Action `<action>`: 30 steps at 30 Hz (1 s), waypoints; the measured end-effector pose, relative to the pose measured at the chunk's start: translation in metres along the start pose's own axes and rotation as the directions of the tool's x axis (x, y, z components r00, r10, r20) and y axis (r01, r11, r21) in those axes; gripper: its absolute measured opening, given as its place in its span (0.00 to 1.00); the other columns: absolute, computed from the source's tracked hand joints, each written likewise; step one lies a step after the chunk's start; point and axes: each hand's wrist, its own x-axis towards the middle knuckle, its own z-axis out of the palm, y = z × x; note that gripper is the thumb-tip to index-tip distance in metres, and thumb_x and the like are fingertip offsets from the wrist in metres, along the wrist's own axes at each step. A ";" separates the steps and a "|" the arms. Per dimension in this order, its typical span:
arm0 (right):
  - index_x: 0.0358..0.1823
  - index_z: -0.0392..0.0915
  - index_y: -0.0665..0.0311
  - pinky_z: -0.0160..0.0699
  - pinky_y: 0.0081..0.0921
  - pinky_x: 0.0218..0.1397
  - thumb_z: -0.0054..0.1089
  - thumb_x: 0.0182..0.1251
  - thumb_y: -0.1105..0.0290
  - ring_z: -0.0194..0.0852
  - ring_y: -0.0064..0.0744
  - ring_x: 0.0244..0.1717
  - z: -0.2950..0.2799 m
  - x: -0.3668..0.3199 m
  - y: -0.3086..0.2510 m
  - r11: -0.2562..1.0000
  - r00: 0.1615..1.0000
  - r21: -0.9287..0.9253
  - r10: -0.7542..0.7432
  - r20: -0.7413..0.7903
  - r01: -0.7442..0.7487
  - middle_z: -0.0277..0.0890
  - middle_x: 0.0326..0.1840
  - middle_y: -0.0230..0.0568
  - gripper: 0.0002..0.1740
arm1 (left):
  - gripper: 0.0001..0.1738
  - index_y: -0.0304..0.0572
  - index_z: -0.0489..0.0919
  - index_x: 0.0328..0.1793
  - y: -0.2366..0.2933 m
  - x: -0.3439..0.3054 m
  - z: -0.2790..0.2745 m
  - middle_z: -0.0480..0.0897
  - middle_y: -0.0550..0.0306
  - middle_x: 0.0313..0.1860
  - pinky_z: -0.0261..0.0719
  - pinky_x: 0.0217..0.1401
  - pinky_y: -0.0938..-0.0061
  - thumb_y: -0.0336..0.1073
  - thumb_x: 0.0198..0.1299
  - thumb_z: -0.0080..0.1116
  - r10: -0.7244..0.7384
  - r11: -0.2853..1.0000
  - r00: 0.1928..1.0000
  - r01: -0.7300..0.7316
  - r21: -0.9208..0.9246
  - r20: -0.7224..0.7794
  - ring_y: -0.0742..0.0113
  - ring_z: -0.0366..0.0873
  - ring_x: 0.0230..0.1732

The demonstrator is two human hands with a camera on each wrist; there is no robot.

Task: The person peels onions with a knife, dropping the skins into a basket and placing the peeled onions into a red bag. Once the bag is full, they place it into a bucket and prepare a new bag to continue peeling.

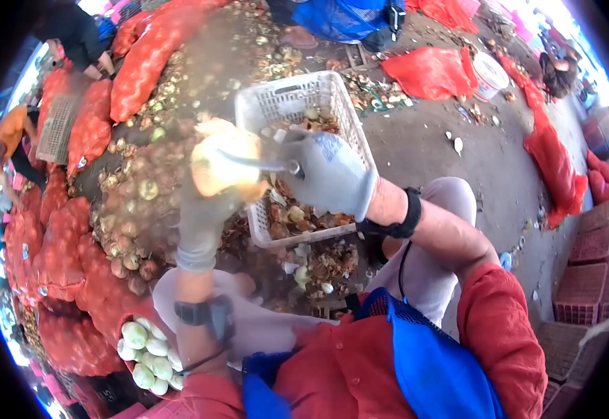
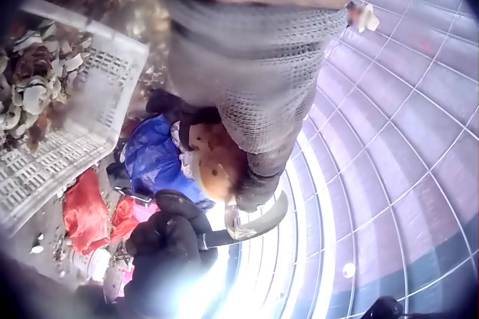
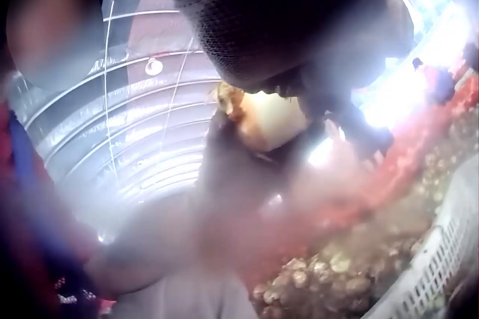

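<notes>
My left hand (image 1: 201, 220), in a grey knit glove, grips a large onion (image 1: 222, 157) over the near left corner of a white plastic crate (image 1: 353, 115). With my gloved right hand (image 1: 329, 171) I hold a short knife by its handle. Its curved blade (image 2: 263, 220) reaches across the onion in the head view, and in the left wrist view it shows at my left fingertips. Bare pale flesh of the onion (image 3: 273, 118) shows under my right hand in the right wrist view. Loose peelings (image 1: 292, 209) lie in the crate.
Onions (image 1: 133, 199) are heaped on the ground at left, beside full red mesh sacks (image 1: 60, 251). Peeled onions (image 1: 152, 355) fill a sack by my left leg. A white bucket (image 1: 489, 75) stands far right; pink crates (image 1: 584, 279) are stacked at right. Other people (image 1: 14, 140) work at left.
</notes>
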 end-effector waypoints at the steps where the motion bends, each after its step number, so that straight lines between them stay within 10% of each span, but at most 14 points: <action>1: 0.38 0.85 0.63 0.83 0.48 0.44 0.59 0.59 0.70 0.85 0.55 0.38 0.000 -0.001 -0.004 0.999 0.998 -0.018 -0.043 0.038 0.043 0.83 0.32 0.51 0.10 | 0.33 0.33 0.75 0.64 -0.002 0.002 0.000 0.84 0.55 0.52 0.85 0.50 0.74 0.32 0.52 0.74 0.021 1.000 0.999 -0.021 0.011 0.028 0.69 0.84 0.49; 13: 0.39 0.82 0.66 0.84 0.46 0.46 0.61 0.59 0.68 0.86 0.53 0.40 0.026 0.013 0.029 0.984 0.993 -0.136 -0.112 0.025 0.114 0.83 0.41 0.52 0.11 | 0.40 0.35 0.77 0.65 -0.026 -0.007 -0.014 0.86 0.51 0.55 0.82 0.60 0.65 0.56 0.57 0.74 0.026 0.986 0.987 -0.050 0.156 0.157 0.60 0.85 0.55; 16: 0.41 0.83 0.66 0.84 0.47 0.46 0.60 0.59 0.68 0.87 0.53 0.40 0.031 0.021 0.085 0.941 0.980 -0.322 0.148 0.132 -0.099 0.84 0.37 0.53 0.11 | 0.38 0.34 0.76 0.66 -0.009 -0.010 -0.002 0.85 0.51 0.56 0.83 0.61 0.64 0.52 0.56 0.75 0.158 0.931 0.953 -0.230 0.284 0.257 0.61 0.85 0.54; 23: 0.37 0.85 0.69 0.85 0.44 0.44 0.61 0.61 0.66 0.88 0.49 0.36 -0.010 0.009 -0.007 0.962 0.966 0.094 0.254 0.051 -0.257 0.84 0.30 0.58 0.12 | 0.40 0.33 0.68 0.73 -0.015 -0.013 -0.018 0.82 0.48 0.60 0.86 0.62 0.67 0.35 0.56 0.73 -0.028 0.995 0.977 0.008 -0.097 -0.209 0.57 0.83 0.59; 25: 0.34 0.87 0.65 0.78 0.33 0.32 0.60 0.60 0.74 0.82 0.32 0.25 -0.016 0.006 -0.024 0.734 0.789 0.352 0.404 0.462 -0.581 0.83 0.23 0.40 0.07 | 0.42 0.35 0.66 0.76 -0.012 -0.013 -0.016 0.80 0.50 0.64 0.80 0.68 0.64 0.36 0.57 0.73 0.007 0.994 0.982 -0.027 -0.105 -0.189 0.57 0.80 0.63; 30: 0.34 0.88 0.65 0.77 0.27 0.32 0.57 0.59 0.75 0.80 0.26 0.25 0.007 -0.003 -0.026 0.793 0.861 0.395 0.297 0.413 -0.463 0.84 0.24 0.39 0.10 | 0.45 0.38 0.64 0.80 -0.013 -0.011 -0.016 0.78 0.54 0.68 0.73 0.75 0.60 0.37 0.57 0.73 0.025 0.991 0.995 -0.037 -0.132 -0.092 0.57 0.77 0.69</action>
